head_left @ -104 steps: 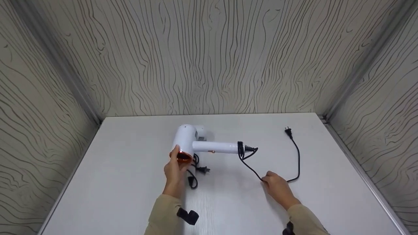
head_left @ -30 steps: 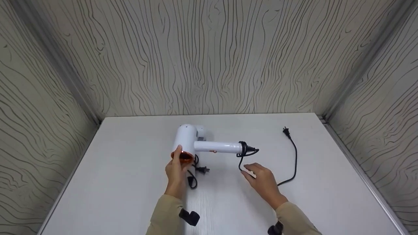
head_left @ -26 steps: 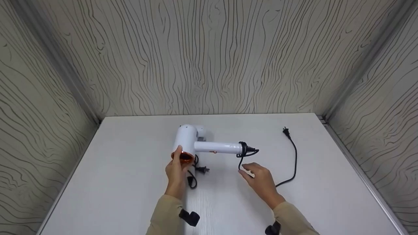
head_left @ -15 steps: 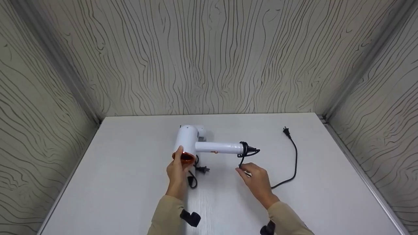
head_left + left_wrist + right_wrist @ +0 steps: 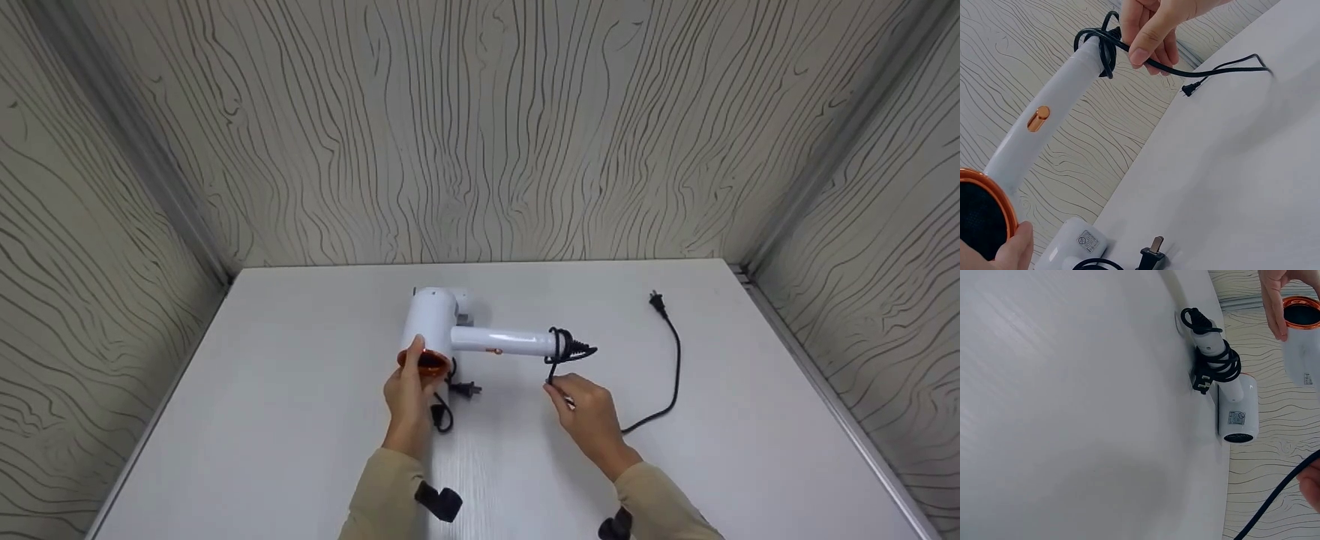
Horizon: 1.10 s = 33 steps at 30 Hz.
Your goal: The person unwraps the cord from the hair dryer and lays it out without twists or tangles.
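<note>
My left hand [image 5: 407, 399] grips the white hair dryer [image 5: 430, 322] by its head near the orange-rimmed opening, and the handle points right. Black cord [image 5: 1107, 50] is wound round the handle's end in the left wrist view. Just below that end, my right hand [image 5: 592, 417] pinches the cord between thumb and fingers. From the right hand the cord runs right to a two-pin plug [image 5: 658, 302] on the table. In the right wrist view only some fingers [image 5: 1310, 486] of the right hand show, beside the black cord [image 5: 1275, 495].
A second white hair dryer [image 5: 1240, 408] lies on the white table [image 5: 300, 360], partly under the held one in the head view. Its cord [image 5: 1224, 363] is wrapped round its handle, with the plug [image 5: 466, 390] sticking out. Patterned panels [image 5: 465, 135] stand behind and at both sides.
My right hand has moved left and up along the cord, closer to the handle's end. The far plug shifted slightly left. The held dryer moved slightly right, still in my left hand.
</note>
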Each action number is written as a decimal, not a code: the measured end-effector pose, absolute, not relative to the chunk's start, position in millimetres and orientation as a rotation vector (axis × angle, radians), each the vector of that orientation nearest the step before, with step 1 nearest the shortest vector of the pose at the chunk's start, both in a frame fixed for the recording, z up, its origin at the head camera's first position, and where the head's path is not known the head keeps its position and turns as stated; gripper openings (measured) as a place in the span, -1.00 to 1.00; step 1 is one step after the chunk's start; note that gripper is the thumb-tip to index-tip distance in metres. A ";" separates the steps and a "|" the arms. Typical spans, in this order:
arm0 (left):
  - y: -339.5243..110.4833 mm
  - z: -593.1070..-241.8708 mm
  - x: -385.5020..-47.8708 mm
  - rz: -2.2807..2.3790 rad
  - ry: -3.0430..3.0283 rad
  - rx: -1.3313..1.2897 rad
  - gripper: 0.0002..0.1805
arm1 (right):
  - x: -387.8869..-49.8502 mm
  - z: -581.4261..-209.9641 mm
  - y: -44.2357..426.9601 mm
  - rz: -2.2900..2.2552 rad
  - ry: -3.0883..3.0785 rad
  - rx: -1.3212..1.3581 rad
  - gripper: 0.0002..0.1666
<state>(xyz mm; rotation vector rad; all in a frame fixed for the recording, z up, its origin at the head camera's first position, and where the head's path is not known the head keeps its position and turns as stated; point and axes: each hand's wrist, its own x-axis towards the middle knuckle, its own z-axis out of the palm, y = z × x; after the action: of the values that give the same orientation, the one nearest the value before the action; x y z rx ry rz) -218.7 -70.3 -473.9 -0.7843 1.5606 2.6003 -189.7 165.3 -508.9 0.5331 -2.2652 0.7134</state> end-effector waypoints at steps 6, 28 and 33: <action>-70.5 -474.5 -216.4 2.545 1.641 -0.736 -0.09 | -189.1 -505.7 163.8 0.691 -2.231 0.597 -0.95; -83.9 -475.4 -219.3 2.522 1.768 -0.681 -0.23 | -189.6 -477.2 187.9 0.436 -2.111 0.622 -0.71; -87.7 -474.7 -218.3 2.467 1.828 -0.672 -0.25 | -192.5 -472.2 197.4 0.393 -2.127 0.603 -0.73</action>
<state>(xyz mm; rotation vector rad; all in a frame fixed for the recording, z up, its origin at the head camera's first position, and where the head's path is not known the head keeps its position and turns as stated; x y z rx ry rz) -218.3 -87.7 -474.7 -0.6724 1.8280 2.4669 -192.5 197.4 -472.2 0.6028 -2.1275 0.3932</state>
